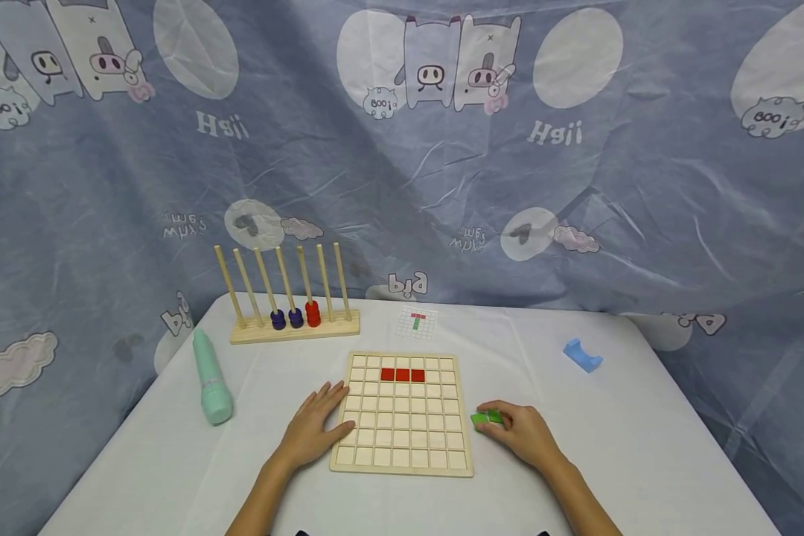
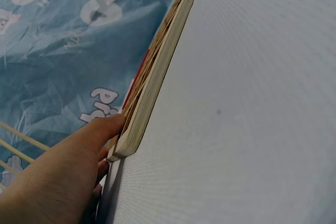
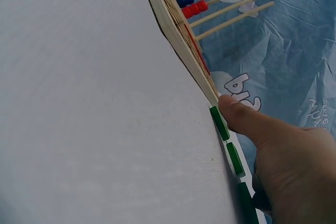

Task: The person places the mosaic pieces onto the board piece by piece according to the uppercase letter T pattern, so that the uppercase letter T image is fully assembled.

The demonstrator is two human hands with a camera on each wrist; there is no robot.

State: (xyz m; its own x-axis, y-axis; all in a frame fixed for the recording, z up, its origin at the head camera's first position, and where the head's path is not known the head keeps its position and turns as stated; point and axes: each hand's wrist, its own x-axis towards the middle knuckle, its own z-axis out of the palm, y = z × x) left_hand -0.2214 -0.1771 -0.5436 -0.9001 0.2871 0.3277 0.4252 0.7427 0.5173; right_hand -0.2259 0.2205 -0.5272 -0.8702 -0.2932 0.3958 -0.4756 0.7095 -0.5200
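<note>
A square wooden grid board (image 1: 402,428) lies on the table with several cells. Three red tiles (image 1: 403,375) form a row near its far side. My left hand (image 1: 313,424) rests at the board's left edge, thumb on the rim and fingers extended beside it; the left wrist view shows that thumb (image 2: 107,129) against the wooden edge. Beside the board's right edge, my right hand (image 1: 524,433) has thumb and fingers curled around green tiles (image 1: 479,419). Three green tiles (image 3: 235,159) appear in a line in the right wrist view, partly hidden by the hand.
A wooden peg rack (image 1: 295,328) with blue and red beads stands at the back left. A mint-green microphone-shaped object (image 1: 213,380) lies left. Behind the board is a card (image 1: 417,323) printed with a red and green T. A blue curved block (image 1: 582,356) sits right.
</note>
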